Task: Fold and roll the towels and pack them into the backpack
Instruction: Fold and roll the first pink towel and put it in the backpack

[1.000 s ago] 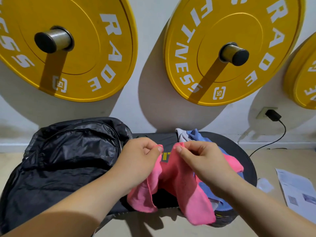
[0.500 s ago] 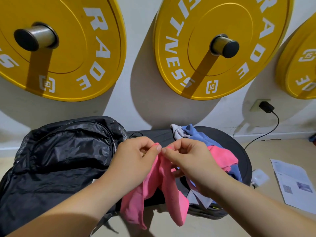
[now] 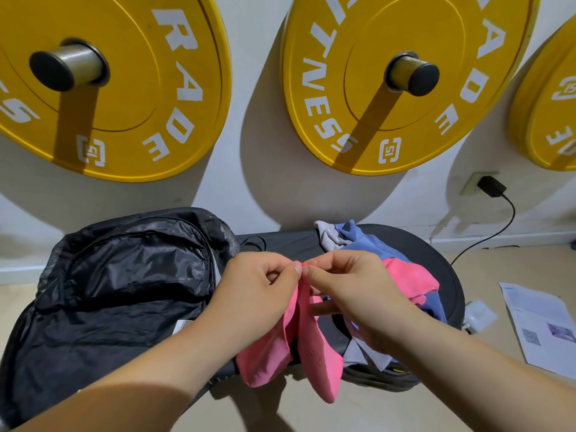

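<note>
Towel (image 3: 314,353), pink, hangs at the lower centre of the frame, over the front edge of the black board (image 3: 280,241). Both hands pinch its top corners together: the left hand (image 3: 258,294) and the right hand (image 3: 352,294) meet thumb against thumb, with the other fingers curled.

I judge that the fold can go wrong here. The two hanging halves are not even, since the right one reaches lower, so the fold may come out crooked and the roll loose. The pinch takes little cloth; if one corner slips, the towel drops to the floor. I cannot tell whether the backpack (image 3: 118,291) at lower left is open, so packing may need a free hand. The pile (image 3: 367,244) at right centre hangs partly over the board's edge, and a forearm could drag it down.

Counted:
- three yellow plates (image 3: 124,88) on the wall, the third cut by the right edge
- one backpack
- one board
- one pile, with at least one pink, one blue and one grey piece
- one held towel
- one paper (image 3: 536,325) on the floor
- one charger (image 3: 491,185)
</note>
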A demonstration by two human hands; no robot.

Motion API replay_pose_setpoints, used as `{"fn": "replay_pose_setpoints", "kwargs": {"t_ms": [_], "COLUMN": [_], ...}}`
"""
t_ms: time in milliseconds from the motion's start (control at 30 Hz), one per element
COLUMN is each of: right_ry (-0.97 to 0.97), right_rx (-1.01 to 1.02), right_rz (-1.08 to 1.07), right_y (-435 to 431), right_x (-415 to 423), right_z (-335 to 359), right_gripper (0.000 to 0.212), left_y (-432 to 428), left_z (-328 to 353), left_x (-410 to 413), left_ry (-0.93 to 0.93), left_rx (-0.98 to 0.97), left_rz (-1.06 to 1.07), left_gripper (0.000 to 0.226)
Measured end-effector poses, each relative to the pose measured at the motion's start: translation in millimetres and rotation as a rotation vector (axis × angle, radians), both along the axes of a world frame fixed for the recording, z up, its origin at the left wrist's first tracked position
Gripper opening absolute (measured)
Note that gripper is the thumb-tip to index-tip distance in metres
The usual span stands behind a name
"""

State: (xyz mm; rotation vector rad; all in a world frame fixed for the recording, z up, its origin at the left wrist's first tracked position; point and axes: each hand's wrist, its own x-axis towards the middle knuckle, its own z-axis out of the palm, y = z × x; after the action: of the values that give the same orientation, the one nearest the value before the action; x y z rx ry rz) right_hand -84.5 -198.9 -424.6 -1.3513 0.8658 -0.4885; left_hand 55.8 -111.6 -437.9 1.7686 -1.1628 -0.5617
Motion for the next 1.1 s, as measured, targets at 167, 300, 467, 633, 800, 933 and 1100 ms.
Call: {"fn": "replay_pose_setpoints", "kwargs": {"t_ms": [167, 300, 467, 633, 800, 933, 1100], "right_ry": [-0.013, -0.059, -0.152, 0.001, 0.071, 0.025, 0.269], "right_rx": [-0.002, 0.134, 0.213, -0.111, -0.365, -0.389, -0.622], "right_rz": [0.059, 0.150, 0.242, 0.073, 0.318, 0.392, 0.400], "right_y": [1.9, 6.4, 16.1, 0.8, -4.0, -2.2, -17.7], "right_x": [-1.2, 1.0, 4.4, 2.2, -4.9, -8.3, -14.2], "right_z": [-1.0, 2.2, 6.8, -1.3, 7.8, 17.2, 15.1], "right_gripper": [0.016, 0.039, 0.034, 0.028, 0.024, 0.036, 0.037], "left_y": [2.2, 3.1, 6.1, 9.9, 19.5, 22.3, 20.1], "left_z": [-2.3, 1.8, 2.1, 19.5, 41.9, 57.4, 55.5], "left_x": [0.1, -1.9, 5.3, 12.8, 14.4, 17.6, 26.4], "left_ry": [0.023, 0.097, 0.061, 0.114, 0.429, 0.493, 0.378], "left_rx": [0.031, 0.028, 0.013, -0.024, -0.137, -0.283, -0.368], "left_rz": [-0.038, -0.001, 0.058, -0.019, -0.144, -0.120, 0.036], "left_gripper": [0.023, 0.008, 0.011, 0.016, 0.010, 0.013, 0.012]}}
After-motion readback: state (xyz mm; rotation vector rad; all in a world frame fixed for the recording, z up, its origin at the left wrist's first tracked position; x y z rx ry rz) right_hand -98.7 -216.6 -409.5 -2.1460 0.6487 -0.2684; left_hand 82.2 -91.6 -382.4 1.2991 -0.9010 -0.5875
